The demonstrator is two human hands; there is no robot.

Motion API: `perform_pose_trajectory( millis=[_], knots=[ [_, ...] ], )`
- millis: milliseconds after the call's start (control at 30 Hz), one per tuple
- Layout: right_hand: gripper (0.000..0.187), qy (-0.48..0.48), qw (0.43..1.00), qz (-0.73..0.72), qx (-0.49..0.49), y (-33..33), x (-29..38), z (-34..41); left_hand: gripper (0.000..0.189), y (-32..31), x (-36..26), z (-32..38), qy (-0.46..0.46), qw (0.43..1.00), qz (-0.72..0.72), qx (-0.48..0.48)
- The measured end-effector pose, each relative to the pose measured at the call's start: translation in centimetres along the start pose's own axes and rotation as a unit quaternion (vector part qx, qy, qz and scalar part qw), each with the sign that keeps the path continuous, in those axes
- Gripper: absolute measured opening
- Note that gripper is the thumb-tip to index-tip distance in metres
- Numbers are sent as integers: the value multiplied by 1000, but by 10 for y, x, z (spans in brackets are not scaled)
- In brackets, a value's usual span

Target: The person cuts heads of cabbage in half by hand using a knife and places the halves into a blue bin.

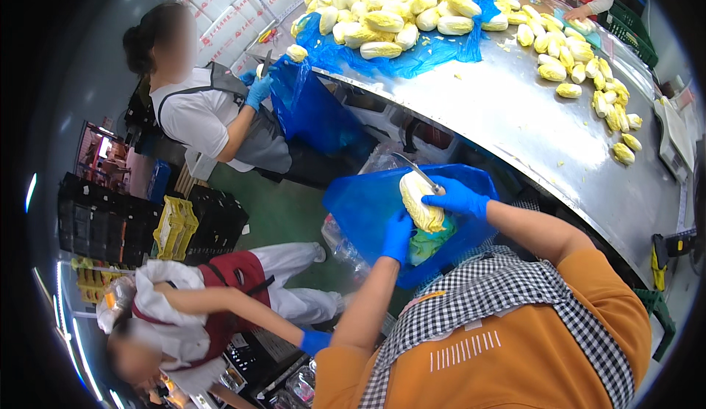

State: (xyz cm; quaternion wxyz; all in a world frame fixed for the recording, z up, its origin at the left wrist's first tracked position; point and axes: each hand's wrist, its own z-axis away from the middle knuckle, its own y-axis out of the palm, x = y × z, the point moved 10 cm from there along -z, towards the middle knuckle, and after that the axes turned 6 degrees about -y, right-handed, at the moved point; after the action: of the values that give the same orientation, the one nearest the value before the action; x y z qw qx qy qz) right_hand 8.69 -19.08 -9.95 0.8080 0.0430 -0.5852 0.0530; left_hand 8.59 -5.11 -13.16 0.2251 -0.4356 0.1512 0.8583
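Both my hands wear blue gloves. My left hand point(398, 237) supports a peeled napa cabbage point(418, 202) from its lower left side; part of the fingers is hidden behind it. In my right hand point(456, 197) is the handle of a knife point(420, 173), its curved blade pointing up and left across the cabbage's white end. The right thumb rests against the cabbage. Beneath them gapes a blue plastic bag point(358, 194) with green outer leaves point(427, 246) inside.
A steel table point(496, 117) curves along the upper right, bearing a large cabbage pile point(380, 20), smaller cabbages point(568, 90) and a scale point(674, 139). A co-worker point(220, 111) with a knife stands left; another point(231, 293) reaches in close at lower left. A third stands across the table.
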Motion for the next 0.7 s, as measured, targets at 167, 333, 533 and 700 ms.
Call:
perform_pose_trajectory(
  millis=[167,333,533,700],
  knots=[
    [64,-52,998,-29,22,16,18,34,56,15,34,-22,-12,876,473,88],
    [61,-38,989,99,98,36,17,46,57,14,35,18,-4,954,290,74],
    [55,-76,964,211,142,43,10,40,58,21,11,73,-101,959,242,105],
    [34,-123,948,287,65,4,-12,25,73,10,17,98,-98,906,361,198]
  ],
)
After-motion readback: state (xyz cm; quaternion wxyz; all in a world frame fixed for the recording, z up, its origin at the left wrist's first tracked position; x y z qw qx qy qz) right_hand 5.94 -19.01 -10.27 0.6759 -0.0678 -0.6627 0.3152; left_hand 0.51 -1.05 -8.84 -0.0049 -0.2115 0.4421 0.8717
